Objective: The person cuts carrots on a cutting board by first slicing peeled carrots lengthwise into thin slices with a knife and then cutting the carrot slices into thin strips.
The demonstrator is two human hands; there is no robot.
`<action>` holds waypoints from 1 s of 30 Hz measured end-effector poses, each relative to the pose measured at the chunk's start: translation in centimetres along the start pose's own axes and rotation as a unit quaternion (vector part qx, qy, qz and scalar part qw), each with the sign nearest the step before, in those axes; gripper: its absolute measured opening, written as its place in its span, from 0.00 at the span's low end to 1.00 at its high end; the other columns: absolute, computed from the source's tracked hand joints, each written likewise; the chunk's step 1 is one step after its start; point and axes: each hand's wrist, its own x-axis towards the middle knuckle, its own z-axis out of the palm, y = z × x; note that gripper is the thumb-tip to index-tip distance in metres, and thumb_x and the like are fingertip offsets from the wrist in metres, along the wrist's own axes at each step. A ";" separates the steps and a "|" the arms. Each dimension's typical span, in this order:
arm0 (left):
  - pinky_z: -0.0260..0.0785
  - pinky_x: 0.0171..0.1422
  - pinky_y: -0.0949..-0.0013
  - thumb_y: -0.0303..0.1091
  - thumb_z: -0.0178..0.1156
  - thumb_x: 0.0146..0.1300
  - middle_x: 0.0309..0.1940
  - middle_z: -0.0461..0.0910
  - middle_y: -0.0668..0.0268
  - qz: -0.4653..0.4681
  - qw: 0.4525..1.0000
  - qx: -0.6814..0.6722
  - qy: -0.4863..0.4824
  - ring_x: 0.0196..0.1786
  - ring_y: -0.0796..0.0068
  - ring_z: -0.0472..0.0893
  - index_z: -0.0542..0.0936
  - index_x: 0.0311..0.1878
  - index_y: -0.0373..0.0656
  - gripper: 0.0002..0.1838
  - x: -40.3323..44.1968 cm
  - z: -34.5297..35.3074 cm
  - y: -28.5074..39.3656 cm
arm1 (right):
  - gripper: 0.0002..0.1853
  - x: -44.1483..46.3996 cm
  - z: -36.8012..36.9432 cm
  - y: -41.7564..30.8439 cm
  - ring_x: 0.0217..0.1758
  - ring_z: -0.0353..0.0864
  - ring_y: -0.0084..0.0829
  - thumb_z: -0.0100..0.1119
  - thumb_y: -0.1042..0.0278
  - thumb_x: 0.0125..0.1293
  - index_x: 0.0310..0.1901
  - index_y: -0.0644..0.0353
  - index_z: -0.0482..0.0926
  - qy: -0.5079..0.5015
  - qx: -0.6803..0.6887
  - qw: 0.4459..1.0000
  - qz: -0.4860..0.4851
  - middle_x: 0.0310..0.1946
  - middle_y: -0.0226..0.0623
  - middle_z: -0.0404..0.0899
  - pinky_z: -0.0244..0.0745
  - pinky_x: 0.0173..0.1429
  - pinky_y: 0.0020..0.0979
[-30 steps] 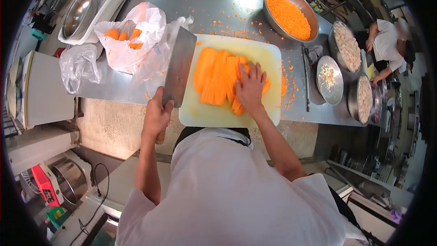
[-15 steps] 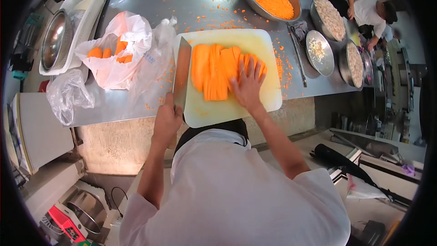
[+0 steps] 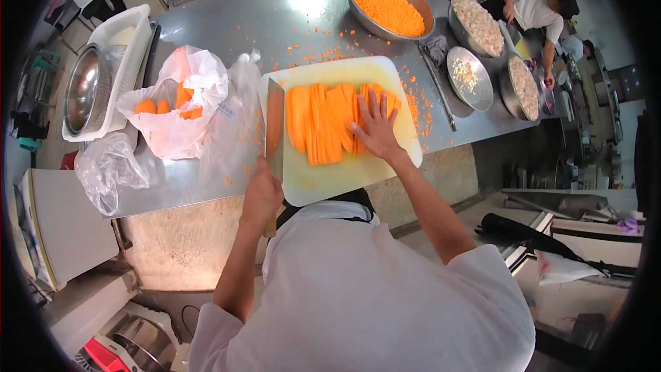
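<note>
My left hand is closed round the handle of a cleaver. Its broad blade points away from me along the left edge of the white cutting board, beside the carrots. On the board lies a row of thin orange carrot slices, overlapping and leaning on one another. My right hand rests on the right end of this row, palm down with the fingers spread; the slices beneath it are partly hidden.
Left of the board sit a plastic bag with carrots and a white basket holding a metal bowl. A bowl of diced carrot, several bowls of pale chopped food and a metal rod stand rightward. Co-workers work at far right.
My view has tilted and shifted, so the table appears turned and slightly lower. The carrot slices look a little more fanned out. Both hands keep about the same places at the board.
</note>
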 end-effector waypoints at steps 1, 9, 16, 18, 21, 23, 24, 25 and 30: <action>0.69 0.36 0.45 0.22 0.53 0.62 0.26 0.76 0.38 0.005 1.000 0.018 0.005 0.34 0.35 0.79 0.58 0.54 0.28 0.20 0.0 0.1 0.0 | 0.38 0.2 -0.5 0.9 0.81 0.33 0.53 0.42 0.39 0.71 0.75 0.54 0.54 -0.017 0.065 0.998 -0.004 0.78 0.46 0.42 0.29 0.72 0.72; 0.69 0.34 0.50 0.23 0.56 0.62 0.26 0.78 0.46 0.052 0.997 -0.059 -0.012 0.31 0.42 0.80 0.66 0.55 0.37 0.18 -1.0 -3.9 0.9 | 0.32 4.1 -5.3 6.8 0.77 0.55 0.44 0.40 0.42 0.75 0.68 0.62 0.68 -0.048 0.370 0.927 0.044 0.72 0.48 0.61 0.46 0.78 0.44; 0.70 0.37 0.55 0.27 0.62 0.57 0.26 0.81 0.59 0.276 0.937 0.126 -0.171 0.32 0.54 0.81 0.82 0.43 0.47 0.10 2.1 -6.0 2.3 | 0.33 9.0 -4.5 7.0 0.73 0.63 0.40 0.41 0.39 0.74 0.64 0.61 0.73 -0.126 0.416 0.900 0.014 0.66 0.46 0.70 0.55 0.76 0.34; 0.70 0.37 0.53 0.29 0.63 0.56 0.26 0.81 0.59 0.306 0.910 0.200 -0.197 0.32 0.54 0.81 0.83 0.40 0.48 0.08 3.7 -5.3 2.6 | 0.33 10.3 -4.2 5.6 0.74 0.63 0.38 0.41 0.38 0.73 0.65 0.59 0.73 -0.173 0.446 0.878 -0.019 0.66 0.45 0.71 0.54 0.76 0.33; 0.70 0.37 0.53 0.30 0.64 0.53 0.24 0.81 0.60 0.285 0.892 0.282 -0.207 0.33 0.55 0.80 0.84 0.32 0.48 0.03 6.3 -4.8 3.9 | 0.34 11.1 -3.2 3.6 0.71 0.66 0.41 0.39 0.37 0.74 0.64 0.59 0.73 -0.229 0.442 0.865 -0.064 0.64 0.47 0.73 0.56 0.75 0.36; 0.70 0.37 0.54 0.29 0.64 0.50 0.22 0.80 0.60 0.276 0.902 0.302 -0.138 0.33 0.55 0.80 0.83 0.26 0.46 0.00 8.0 -3.9 3.4 | 0.34 10.9 -3.4 2.9 0.69 0.67 0.44 0.38 0.38 0.74 0.63 0.60 0.74 -0.246 0.347 0.900 -0.098 0.62 0.48 0.74 0.57 0.74 0.38; 0.70 0.38 0.54 0.28 0.64 0.50 0.22 0.80 0.60 0.230 0.906 0.318 -0.156 0.33 0.55 0.80 0.81 0.24 0.44 0.02 8.2 -4.0 4.6 | 0.34 10.8 -3.2 3.0 0.66 0.69 0.46 0.37 0.39 0.74 0.62 0.61 0.74 -0.259 0.247 0.925 -0.126 0.60 0.50 0.75 0.59 0.72 0.40; 0.70 0.38 0.54 0.28 0.64 0.50 0.22 0.80 0.60 0.225 0.908 0.318 -0.152 0.33 0.55 0.80 0.81 0.24 0.44 0.02 8.3 -3.7 4.7 | 0.34 10.7 -3.1 3.3 0.66 0.69 0.46 0.37 0.39 0.74 0.62 0.61 0.74 -0.260 0.247 0.924 -0.132 0.60 0.50 0.75 0.59 0.72 0.40; 0.70 0.35 0.56 0.29 0.67 0.50 0.23 0.81 0.62 0.258 0.919 0.285 -0.088 0.30 0.57 0.81 0.83 0.29 0.43 0.03 5.8 -3.3 5.4 | 0.33 11.0 -2.9 4.7 0.63 0.70 0.50 0.36 0.41 0.75 0.60 0.64 0.75 -0.208 0.294 0.921 -0.149 0.55 0.53 0.77 0.60 0.71 0.43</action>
